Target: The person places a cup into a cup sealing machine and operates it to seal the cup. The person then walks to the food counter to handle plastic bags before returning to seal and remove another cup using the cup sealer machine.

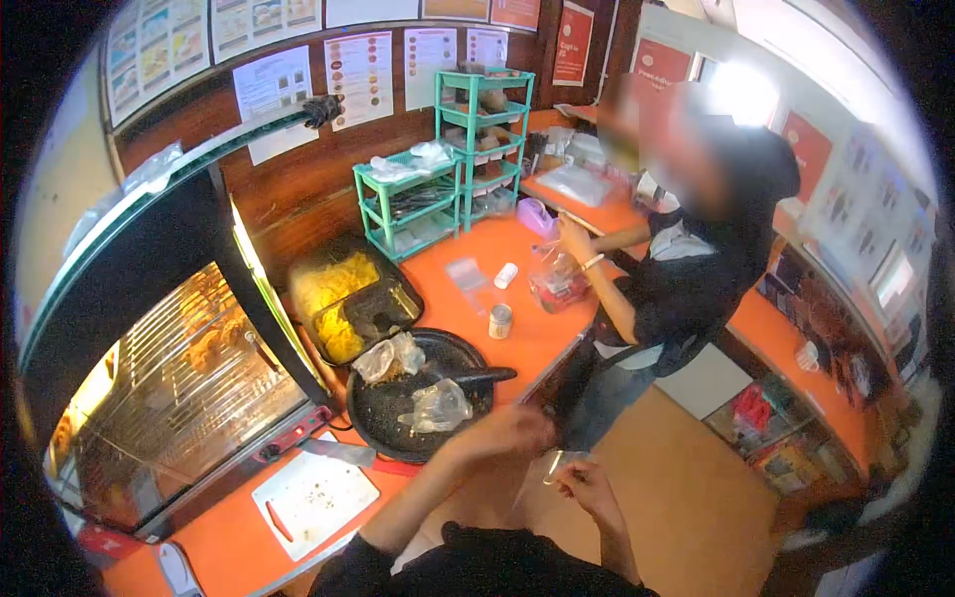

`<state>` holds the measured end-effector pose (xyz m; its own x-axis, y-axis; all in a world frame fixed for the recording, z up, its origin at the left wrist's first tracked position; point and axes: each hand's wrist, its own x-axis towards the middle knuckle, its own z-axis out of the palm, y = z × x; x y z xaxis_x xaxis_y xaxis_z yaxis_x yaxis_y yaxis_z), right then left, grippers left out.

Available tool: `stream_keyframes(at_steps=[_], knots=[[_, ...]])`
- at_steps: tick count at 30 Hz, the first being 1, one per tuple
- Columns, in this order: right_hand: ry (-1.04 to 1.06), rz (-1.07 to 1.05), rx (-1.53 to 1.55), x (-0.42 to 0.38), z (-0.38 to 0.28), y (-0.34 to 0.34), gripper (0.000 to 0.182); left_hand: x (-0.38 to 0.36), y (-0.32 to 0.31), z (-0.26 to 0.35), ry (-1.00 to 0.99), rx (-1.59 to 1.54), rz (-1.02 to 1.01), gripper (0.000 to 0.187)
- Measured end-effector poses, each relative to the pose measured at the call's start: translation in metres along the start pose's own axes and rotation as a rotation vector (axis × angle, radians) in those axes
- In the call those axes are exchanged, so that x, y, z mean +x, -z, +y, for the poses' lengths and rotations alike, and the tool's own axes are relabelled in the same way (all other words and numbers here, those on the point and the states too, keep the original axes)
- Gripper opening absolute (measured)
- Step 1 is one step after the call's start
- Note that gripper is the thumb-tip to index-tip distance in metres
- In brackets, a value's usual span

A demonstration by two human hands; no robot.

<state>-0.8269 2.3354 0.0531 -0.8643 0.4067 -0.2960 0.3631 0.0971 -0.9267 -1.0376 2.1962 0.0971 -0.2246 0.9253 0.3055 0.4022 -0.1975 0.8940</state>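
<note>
My left hand (522, 430) is stretched forward beside the front edge of the orange counter, close to the black round pan (373, 428). Motion smears its fingers, so whether it grips anything cannot be made out. Lower and to the right, my right hand (589, 488) is closed in a pinch on a thin clear plastic bag (553, 466), which hangs over the floor between my two hands. In the pan lie two crumpled clear bags, the nearer plastic bag (438, 406) and the farther plastic bag (390, 358), along with a dark handle (477, 376).
A glass warmer (189, 388) holding browned food stands left, beside a white cutting board (316, 495) and knife (333, 451). Behind the pan is a black tray (398, 298) with yellow food. Green racks (408, 204) stand farther back. A co-worker (696, 239) handles a clear bag at right.
</note>
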Motion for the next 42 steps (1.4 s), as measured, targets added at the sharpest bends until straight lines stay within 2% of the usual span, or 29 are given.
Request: stream_keyframes(at_steps=[2,3,5,6,8,9,11,12,14,16,18,19,21,25,28,30,31,33,37,39,42], knots=[[0.140,-0.026,0.188,0.001,0.015,0.010,0.017,-0.014,-0.048,-0.032,0.031,0.041,-0.243,0.031],[0.130,-0.031,0.185,0.000,0.017,0.016,0.017,-0.013,-0.061,-0.028,0.037,0.032,-0.239,0.031],[0.144,-0.119,0.137,-0.004,0.021,0.027,0.022,-0.015,-0.084,-0.019,0.287,-0.120,-0.203,0.045],[0.136,-0.117,0.138,-0.007,0.022,0.030,0.022,-0.013,-0.090,-0.015,0.290,-0.127,-0.208,0.045],[-0.050,-0.112,0.126,-0.017,0.022,0.041,0.021,-0.006,-0.100,-0.009,0.363,-0.093,-0.224,0.053],[-0.054,-0.106,0.122,-0.020,0.024,0.043,0.021,-0.004,-0.109,-0.013,0.358,-0.100,-0.227,0.053],[-0.075,-0.033,-0.075,-0.022,0.028,0.041,0.020,-0.006,-0.122,-0.022,0.511,0.028,-0.294,0.055],[-0.072,-0.032,-0.077,-0.022,0.034,0.044,0.020,-0.008,-0.125,-0.022,0.509,0.029,-0.293,0.055],[-0.023,-0.168,-0.066,-0.020,0.047,0.049,0.018,-0.012,-0.127,-0.022,0.514,-0.265,-0.372,0.056],[-0.007,-0.149,-0.090,-0.034,0.017,0.052,0.017,-0.016,-0.133,-0.029,0.535,-0.308,-0.416,0.053],[-0.103,-0.270,0.048,-0.039,0.013,0.059,0.016,-0.026,-0.149,-0.044,0.741,-0.677,-0.305,0.048],[-0.109,-0.269,0.054,-0.040,0.011,0.064,0.016,-0.029,-0.153,-0.043,0.747,-0.679,-0.310,0.048],[-0.164,-0.430,0.103,-0.043,0.009,0.076,0.018,-0.036,-0.160,-0.040,0.739,-1.002,-0.229,0.040],[-0.141,-0.482,0.222,-0.037,0.036,0.085,0.022,-0.047,-0.179,-0.057,0.626,-1.018,-0.266,0.035],[-0.138,-0.479,0.197,-0.035,0.031,0.085,0.025,-0.046,-0.186,-0.051,0.689,-0.954,-0.195,0.035],[-0.143,-0.404,0.136,-0.035,0.025,0.084,0.027,-0.041,-0.184,-0.044,0.831,-0.977,-0.039,0.032],[-0.139,-0.410,0.136,-0.032,0.033,0.085,0.027,-0.041,-0.182,-0.037,0.831,-0.973,-0.033,0.032],[-0.040,-0.499,0.115,-0.026,0.045,0.087,0.029,-0.042,-0.179,-0.027,0.781,-0.820,-0.111,0.033],[-0.070,-0.516,0.033,-0.033,0.030,0.082,0.030,-0.049,-0.171,-0.026,0.864,-0.791,-0.153,0.034],[-0.012,-0.605,-0.008,-0.035,0.024,0.082,0.030,-0.054,-0.170,-0.029,0.778,-0.987,-0.256,0.034],[-0.055,-0.644,0.130,-0.039,0.010,0.080,0.028,-0.066,-0.183,-0.036,0.713,-1.012,-0.210,0.029]])
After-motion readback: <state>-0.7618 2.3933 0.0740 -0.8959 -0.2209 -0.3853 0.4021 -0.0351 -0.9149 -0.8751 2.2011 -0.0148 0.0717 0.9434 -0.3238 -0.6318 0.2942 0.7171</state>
